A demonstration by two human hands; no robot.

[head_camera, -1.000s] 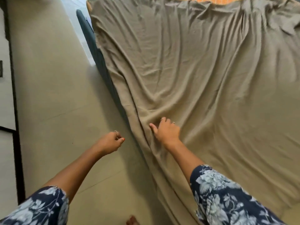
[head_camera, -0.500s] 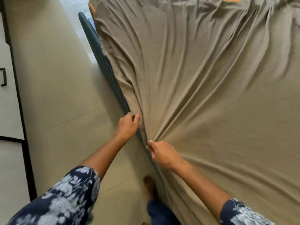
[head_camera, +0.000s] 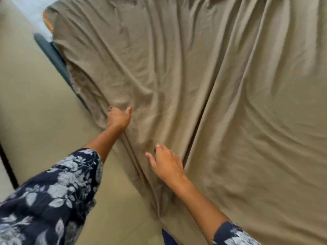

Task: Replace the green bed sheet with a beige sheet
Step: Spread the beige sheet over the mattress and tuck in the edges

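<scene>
Beige wrinkled cotton bed sheet: left hand grips its hanging edge; right hand rests on it, fingers relaxed.

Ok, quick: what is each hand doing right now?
Left hand: fingers curled, gripping the edge of the beige sheet.
Right hand: open, fingers spread, resting on the sheet, holding nothing.

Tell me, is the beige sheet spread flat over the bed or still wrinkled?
Spread but wrinkled. The beige sheet covers the bed, with long folds running toward the left hand and right hand at its edge.
</scene>
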